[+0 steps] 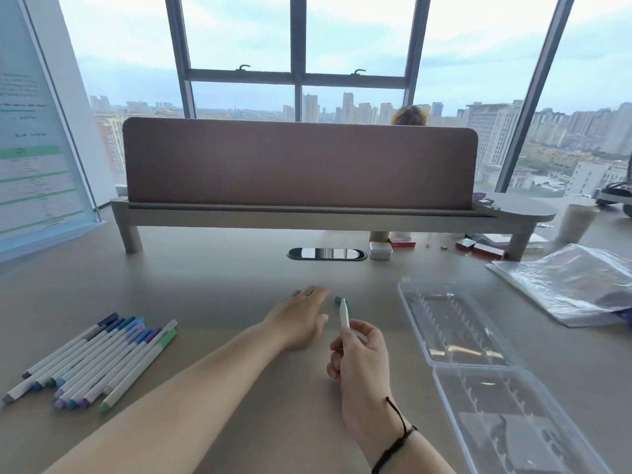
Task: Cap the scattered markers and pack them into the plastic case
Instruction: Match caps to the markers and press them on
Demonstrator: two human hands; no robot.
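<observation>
Markers capped and lined up at left, last one in hand, nothing in the case yet.
Right hand [359, 350] pinching a white marker [344, 318] upright, tip end pointing away toward a small green cap [343, 300] lying on the desk [222, 278] just beyond. Left hand [301, 318] flat and relaxed, fingers stretched forward beside that cap, gripping nothing, seemingly going for it. Further left, a tidy row of capped markers [92, 360]: white barrels, blue, purple and green caps, lying side by side at a slant. At right, plastic case [455, 326] lying open, clear, ribbed slots showing, no marker in any of them. Judging by that: capping almost finished, packing not begun at all. Beyond the case, a crinkled plastic bag [574, 285].
</observation>
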